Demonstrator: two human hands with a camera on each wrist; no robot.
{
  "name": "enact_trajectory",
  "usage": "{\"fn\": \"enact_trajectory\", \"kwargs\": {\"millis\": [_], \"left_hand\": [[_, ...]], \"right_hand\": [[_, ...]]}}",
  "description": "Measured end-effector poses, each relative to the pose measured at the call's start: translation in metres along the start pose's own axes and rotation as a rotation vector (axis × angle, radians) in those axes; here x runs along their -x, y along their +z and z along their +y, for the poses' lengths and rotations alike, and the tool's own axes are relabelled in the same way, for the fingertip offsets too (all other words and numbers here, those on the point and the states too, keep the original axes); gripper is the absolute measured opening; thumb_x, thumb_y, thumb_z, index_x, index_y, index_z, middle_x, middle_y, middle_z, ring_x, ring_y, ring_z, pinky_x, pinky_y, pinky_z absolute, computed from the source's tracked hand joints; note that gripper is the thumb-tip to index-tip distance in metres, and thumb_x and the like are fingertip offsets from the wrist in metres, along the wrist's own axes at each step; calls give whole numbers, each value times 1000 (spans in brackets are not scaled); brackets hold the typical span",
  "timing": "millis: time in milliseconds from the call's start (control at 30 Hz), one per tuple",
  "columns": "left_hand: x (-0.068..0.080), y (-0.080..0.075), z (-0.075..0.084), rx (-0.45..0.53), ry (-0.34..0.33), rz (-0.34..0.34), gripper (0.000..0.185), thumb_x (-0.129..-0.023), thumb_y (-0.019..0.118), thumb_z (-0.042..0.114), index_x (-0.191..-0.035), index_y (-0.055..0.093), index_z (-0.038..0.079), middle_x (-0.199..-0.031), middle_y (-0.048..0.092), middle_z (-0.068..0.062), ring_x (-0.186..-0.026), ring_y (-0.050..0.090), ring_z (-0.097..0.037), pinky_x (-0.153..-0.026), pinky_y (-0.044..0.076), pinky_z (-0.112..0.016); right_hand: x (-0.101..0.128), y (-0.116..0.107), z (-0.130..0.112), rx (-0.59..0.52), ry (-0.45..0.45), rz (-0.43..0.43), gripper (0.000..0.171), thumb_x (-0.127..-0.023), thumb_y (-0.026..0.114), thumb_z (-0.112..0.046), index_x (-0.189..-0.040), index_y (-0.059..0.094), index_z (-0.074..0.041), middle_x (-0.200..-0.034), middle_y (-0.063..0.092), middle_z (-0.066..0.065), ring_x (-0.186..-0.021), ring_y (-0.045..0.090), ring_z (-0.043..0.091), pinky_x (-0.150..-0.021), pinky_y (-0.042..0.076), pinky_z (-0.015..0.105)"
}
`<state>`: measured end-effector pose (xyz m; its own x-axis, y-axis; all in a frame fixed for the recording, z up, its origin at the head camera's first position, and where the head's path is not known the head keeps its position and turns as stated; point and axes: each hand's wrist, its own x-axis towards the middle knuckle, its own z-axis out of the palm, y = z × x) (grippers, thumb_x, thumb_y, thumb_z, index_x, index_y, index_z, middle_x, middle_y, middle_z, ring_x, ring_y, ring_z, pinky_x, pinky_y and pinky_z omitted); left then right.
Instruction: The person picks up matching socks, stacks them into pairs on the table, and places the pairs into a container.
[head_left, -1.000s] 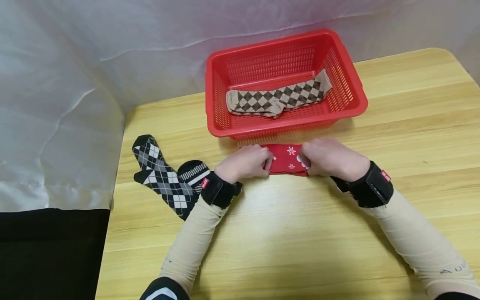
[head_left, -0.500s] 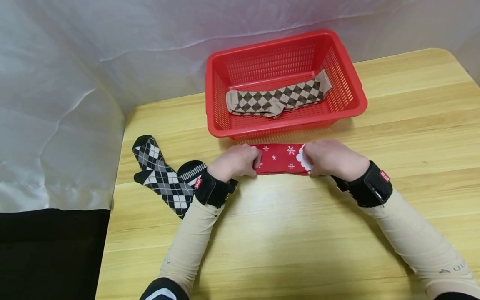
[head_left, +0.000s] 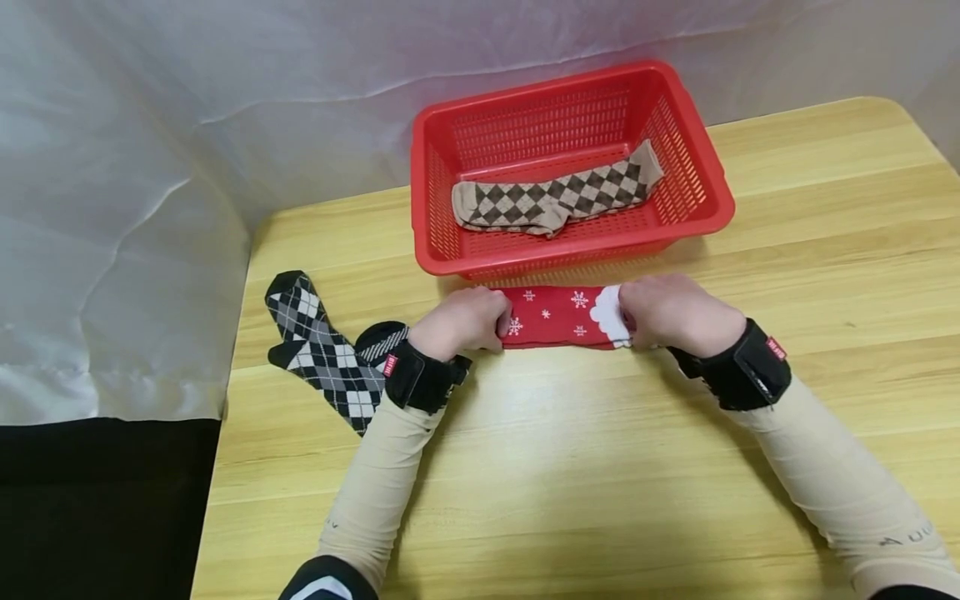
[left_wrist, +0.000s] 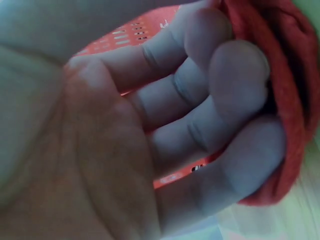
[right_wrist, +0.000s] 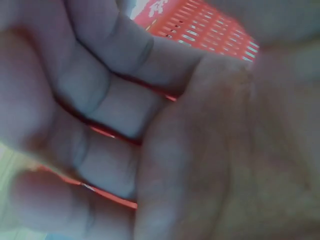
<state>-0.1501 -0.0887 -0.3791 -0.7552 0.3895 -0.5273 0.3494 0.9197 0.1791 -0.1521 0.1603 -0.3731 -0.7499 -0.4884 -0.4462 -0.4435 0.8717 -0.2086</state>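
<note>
Centrally placed: one red sock [head_left: 551, 317], snowflake pattern, white trim near its right end, lying on the table [head_left: 592, 492] just below the basket [head_left: 577, 252]. Long axis: left to right across the frame, stretched between the two hands and roughly level with both; neither is nearer, since each touches an end.

Left hand [head_left: 465, 321]: at the sock's left end, fingers curled, grasping the cloth; the left wrist view sets the fingertips against a loose red fold. Right hand [head_left: 675, 315]: at the white-trimmed end, fingers bent, apparently gripping it.

Basket: upper centre, red, perforated, slightly slanted, holding brown checked socks [head_left: 521, 200] laid lengthwise. Black-and-white checked socks [head_left: 333, 358]: left of centre, pointing to the upper left. Striped sock [head_left: 378, 340]: beside these, near the left wrist.

Hidden or unclear: both sock ends, covered by the hands; the exact pinch of the right hand, since its wrist view is blurred and filled by palm and fingers; the number of layers in the red cloth; the lower end of the checked socks and part of the striped one, behind the left forearm and wrist strap [head_left: 423, 379].
</note>
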Motion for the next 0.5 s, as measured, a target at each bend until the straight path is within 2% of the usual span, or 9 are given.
{"fn": "enact_trajectory", "kwargs": {"millis": [167,333,500], "left_hand": [[-1,0,-1,5,-12,-8,15,-78,78,12,-80,63,11,-85,64,-2,-81,56,-18,-67,40,-25],[-3,0,-3,40,-23,-21,13,-78,79,13,-79,65,12,-83,64,-1,-80,56,-18,-67,40,-25],[-3,0,-5,69,-23,-26,14,-78,79,13,-78,66,11,-83,64,-2,-79,56,-18,-66,41,-25]], "right_hand": [[2,0,0,-3,-19,-3,22,-69,74,-1,-64,56,-13,-65,49,1,-64,45,18,-58,33,29],[0,2,0,30,-29,-21,20,-70,74,-5,-68,56,-13,-67,53,2,-66,48,19,-60,37,30],[1,2,0,-27,-25,-32,20,-68,76,-6,-71,57,-12,-70,56,2,-67,50,19,-60,38,29]]}}
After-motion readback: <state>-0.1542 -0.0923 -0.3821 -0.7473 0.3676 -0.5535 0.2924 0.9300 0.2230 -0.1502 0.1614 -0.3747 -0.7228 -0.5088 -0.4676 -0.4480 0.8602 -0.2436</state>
